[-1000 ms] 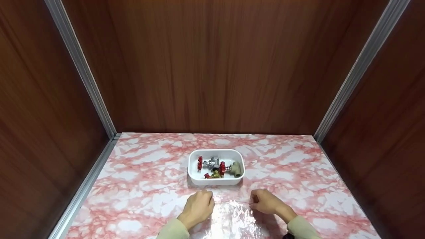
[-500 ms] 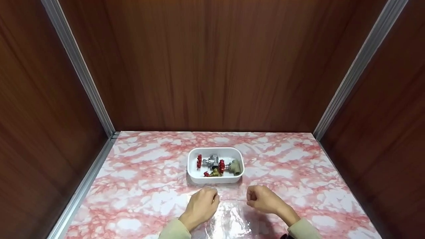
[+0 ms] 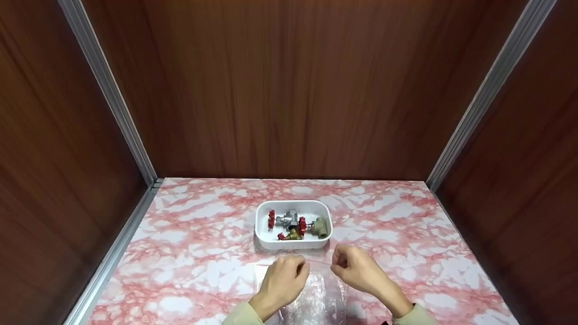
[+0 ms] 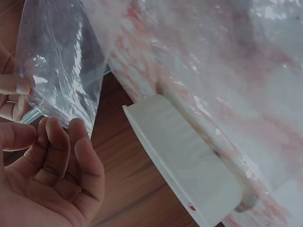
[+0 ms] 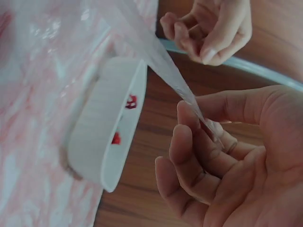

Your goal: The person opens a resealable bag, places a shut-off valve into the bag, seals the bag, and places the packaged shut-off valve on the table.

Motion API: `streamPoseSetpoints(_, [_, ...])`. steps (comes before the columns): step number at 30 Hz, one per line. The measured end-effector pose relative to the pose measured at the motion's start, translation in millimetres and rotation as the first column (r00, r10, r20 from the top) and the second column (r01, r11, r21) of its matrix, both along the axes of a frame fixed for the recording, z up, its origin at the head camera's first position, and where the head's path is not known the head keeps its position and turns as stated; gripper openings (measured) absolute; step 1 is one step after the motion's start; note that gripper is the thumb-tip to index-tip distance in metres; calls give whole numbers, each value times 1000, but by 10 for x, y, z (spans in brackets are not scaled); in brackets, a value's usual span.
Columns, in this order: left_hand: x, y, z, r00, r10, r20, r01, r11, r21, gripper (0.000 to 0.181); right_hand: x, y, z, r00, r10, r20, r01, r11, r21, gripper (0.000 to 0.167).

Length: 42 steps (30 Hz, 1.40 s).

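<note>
A clear plastic bag [image 3: 314,295] is raised near the table's front, its upper edge stretched between both hands. My left hand [image 3: 284,280] pinches that edge with curled fingers; in the left wrist view the film [image 4: 61,71] meets the fingertips. Opposite it, my right hand [image 3: 359,271] pinches the same edge between thumb and fingers, and the right wrist view shows the folded film [image 5: 165,71] running into its grip. Just beyond the hands stands a white tray [image 3: 293,245]. In it lie a silver valve [image 3: 289,219], a beige valve [image 3: 319,227] and a small brass valve [image 3: 294,234], with red handles.
The tabletop [image 3: 194,253] has a pink and white marbled cover. Dark wood-look panels [image 3: 289,90] enclose the back and sides, with metal profiles [image 3: 113,90] along the corners. Table shows to the left and right of the tray.
Both hands have come closer together, the left moving right and the right slightly left and up. The bag's edge between them has risen toward the tray. Tray and valves stay put.
</note>
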<state>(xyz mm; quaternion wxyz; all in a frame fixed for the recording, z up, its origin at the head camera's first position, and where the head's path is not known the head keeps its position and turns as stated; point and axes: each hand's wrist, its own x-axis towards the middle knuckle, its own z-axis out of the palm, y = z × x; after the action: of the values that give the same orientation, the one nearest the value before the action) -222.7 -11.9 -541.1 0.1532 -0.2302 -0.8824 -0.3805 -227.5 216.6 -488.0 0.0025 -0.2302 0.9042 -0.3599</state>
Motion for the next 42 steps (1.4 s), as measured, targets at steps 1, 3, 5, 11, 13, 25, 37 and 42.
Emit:
streamPoseSetpoints(1, [9,6,19,1000,-3,-6,3,1000,13,36,20,-14,22,1000,-14,-7,14,1000,-6,19])
streamPoseSetpoints(3, [27,19,61,1000,-7,-19,8,999,42,37,57,-43,61,999,-45,-24,44,999,-21,19])
streamPoseSetpoints(5, [42,32,99,999,-14,-29,16,997,76,37,91,-74,89,996,-79,-49,78,996,-31,20])
streamPoseSetpoints(11, [62,66,197,993,-99,66,82,971,224,31,176,-193,109,971,-183,-151,175,982,-66,26])
streamPoseSetpoints(13, [60,73,223,980,-140,143,93,950,297,28,203,-240,93,960,-204,-191,191,978,-88,27])
streamPoseSetpoints(25, [16,89,312,891,-229,391,-13,849,528,34,329,-469,-157,843,-172,-510,118,984,-136,35])
streamPoseSetpoints(37, [-4,75,265,884,-235,404,-32,832,554,17,369,-542,-279,813,-124,-569,58,989,-132,37])
streamPoseSetpoints(42, [10,74,270,894,-235,381,-16,835,551,17,391,-521,-253,952,-118,-283,66,980,-186,25])
